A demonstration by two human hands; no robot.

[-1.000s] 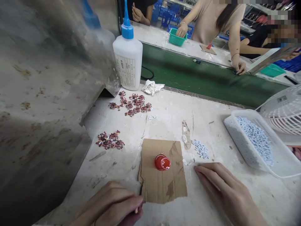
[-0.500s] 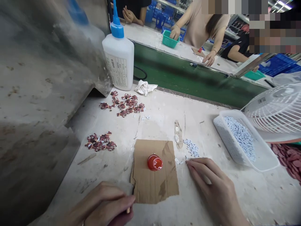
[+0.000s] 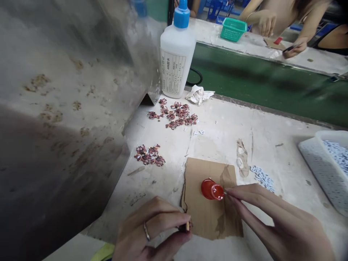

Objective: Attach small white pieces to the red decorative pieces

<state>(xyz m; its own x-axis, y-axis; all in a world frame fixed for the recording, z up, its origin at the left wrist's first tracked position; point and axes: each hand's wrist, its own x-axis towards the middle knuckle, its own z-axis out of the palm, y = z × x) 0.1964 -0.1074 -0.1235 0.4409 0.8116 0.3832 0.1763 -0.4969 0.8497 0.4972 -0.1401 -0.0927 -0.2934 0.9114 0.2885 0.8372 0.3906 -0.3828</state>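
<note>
My left hand point(image 3: 152, 230) rests at the near edge of the table, pinching a short wooden stick point(image 3: 187, 227) beside the corner of a torn cardboard sheet point(image 3: 206, 219). On the cardboard lies a small red cap point(image 3: 209, 189). My right hand point(image 3: 274, 221) reaches in from the right, its long fingers held together with the tips at the cap's right rim. A tiny pale speck shows at those fingertips; whether they hold it is unclear. A loose heap of small blue-and-white pieces point(image 3: 262, 177) lies just right of the cardboard.
Two piles of small red-brown pieces point(image 3: 149, 155) point(image 3: 176, 116) lie left of centre. Behind them stand a white glue bottle point(image 3: 175, 61) and a crumpled tissue point(image 3: 199, 95). A stained metal panel point(image 3: 67, 108) walls the left. A white basket point(image 3: 320, 170) sits right. Other people's hands point(image 3: 268, 21) work beyond the green conveyor point(image 3: 258, 79).
My right hand slid left from the table near the blue-and-white pieces to the red cap. My head turned left and down, so the fan left the view. My left hand keeps the stick.
</note>
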